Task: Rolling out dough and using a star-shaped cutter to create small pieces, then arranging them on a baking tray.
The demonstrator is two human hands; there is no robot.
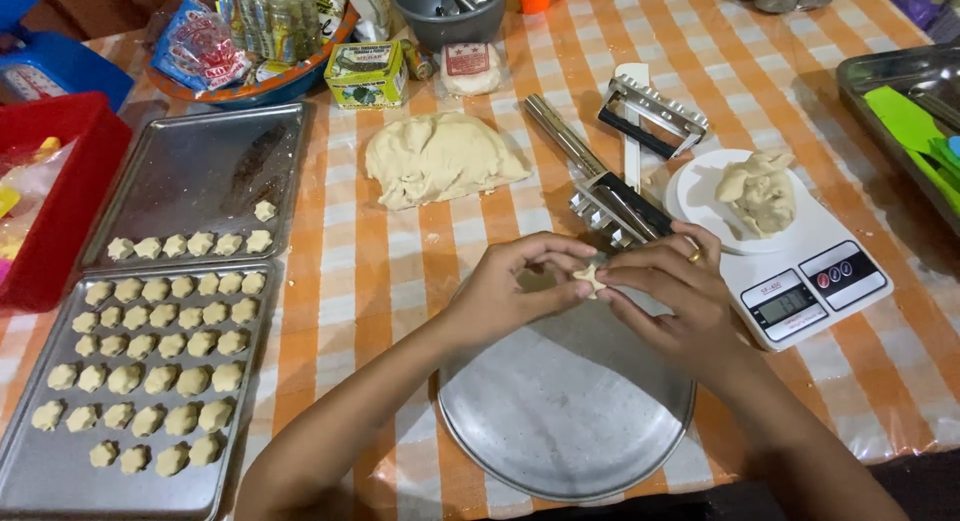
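Dough piece, small and star-shaped, pinched between fingertips of left hand and right hand; both hands narrowly closed on it, thumbs and forefingers meeting at the piece; piece too lobed and too small to give a clear long axis, its points spreading outward between the two grips; gold ring on the right hand. Directly under both hands, round metal plate, bare. Just beyond the right hand, metal cookie press, long axis running diagonally away toward the left; beside it a white digital scale carrying a dough lump. Beyond the left hand, large dough mound on the orange checked tablecloth. Well out past the left hand, two baking trays with rows of shaped dough pieces. Nothing lies between the hands and the plate.
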